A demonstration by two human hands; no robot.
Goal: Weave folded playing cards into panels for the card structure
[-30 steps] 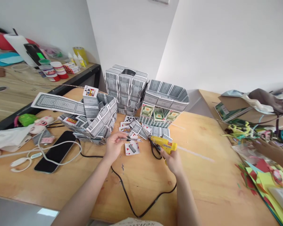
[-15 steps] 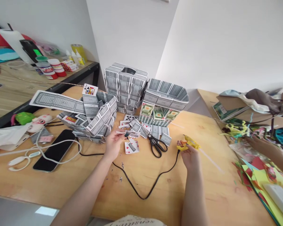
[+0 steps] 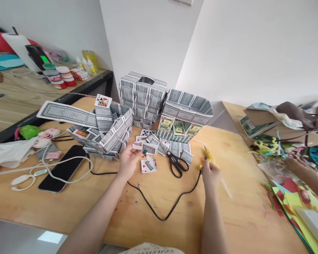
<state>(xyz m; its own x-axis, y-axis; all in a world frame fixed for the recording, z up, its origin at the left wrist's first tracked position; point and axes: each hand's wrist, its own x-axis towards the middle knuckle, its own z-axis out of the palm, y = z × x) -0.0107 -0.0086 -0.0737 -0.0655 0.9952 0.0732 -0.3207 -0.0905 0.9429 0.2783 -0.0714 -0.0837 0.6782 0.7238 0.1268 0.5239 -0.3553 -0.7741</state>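
Note:
Between its fingers my left hand holds a folded playing card, back pattern up, above the table. My right hand is closed on a yellow glue gun, whose nozzle points up and away; a clear glue stick sticks out behind. Black scissors lie between the hands. Loose cards, among them a heart card, lie near my left hand. Behind them stand a tall card structure and a box of cards; a tilted card structure is at the left.
A black phone and a white cable lie at the left. The glue gun's black cord loops across the front. Coloured paper and craft scraps fill the right side, where another person's hand reaches in. Jars stand on the side desk.
The glue gun has turned in my right hand, its nozzle now pointing away. The card in my left hand has tilted, showing more of its back. The other person's hand has shifted slightly.

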